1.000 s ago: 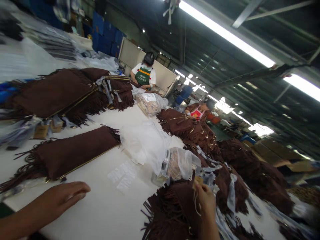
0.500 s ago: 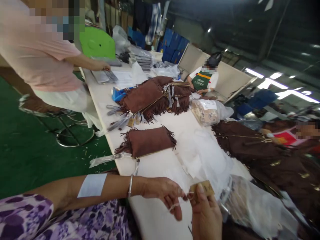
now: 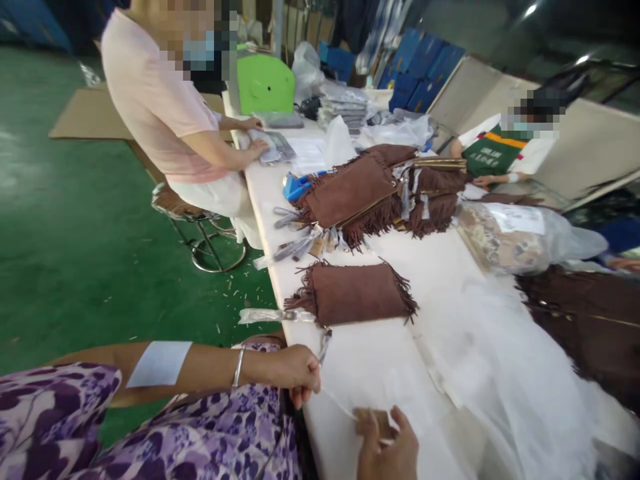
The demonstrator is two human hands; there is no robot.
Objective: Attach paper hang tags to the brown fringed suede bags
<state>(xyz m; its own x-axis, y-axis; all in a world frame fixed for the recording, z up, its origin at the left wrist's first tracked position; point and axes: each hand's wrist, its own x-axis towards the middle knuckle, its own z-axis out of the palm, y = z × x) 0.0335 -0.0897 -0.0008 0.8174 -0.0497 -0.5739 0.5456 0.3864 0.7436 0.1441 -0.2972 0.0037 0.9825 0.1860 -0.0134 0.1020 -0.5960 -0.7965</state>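
Observation:
My left hand (image 3: pixel 299 375) is closed on the end of a thin white string (image 3: pixel 336 401), near the table's left edge. The string runs taut to a small tan cardboard hang tag (image 3: pixel 381 421), which my right hand (image 3: pixel 389 452) grips between thumb and fingers. Just beyond both hands lies a brown fringed bag (image 3: pixel 363 293), flat on the white table (image 3: pixel 345 360). A plastic-wrapped strap (image 3: pixel 273 316) sticks out from its left side over the table edge.
A pile of brown fringed bags (image 3: pixel 350 193) with wrapped straps and tags sits further up the table. Clear plastic bags (image 3: pixel 510 347) and a wrapped patterned bundle (image 3: pixel 505 237) lie to the right. One co-worker (image 3: pixel 165 107) stands at the left; another (image 3: pixel 500 150) is at the back right.
My hands have moved apart, drawing the string out between them. The left has closed into a fist and gone left; the tag is lower. The view has swung left.

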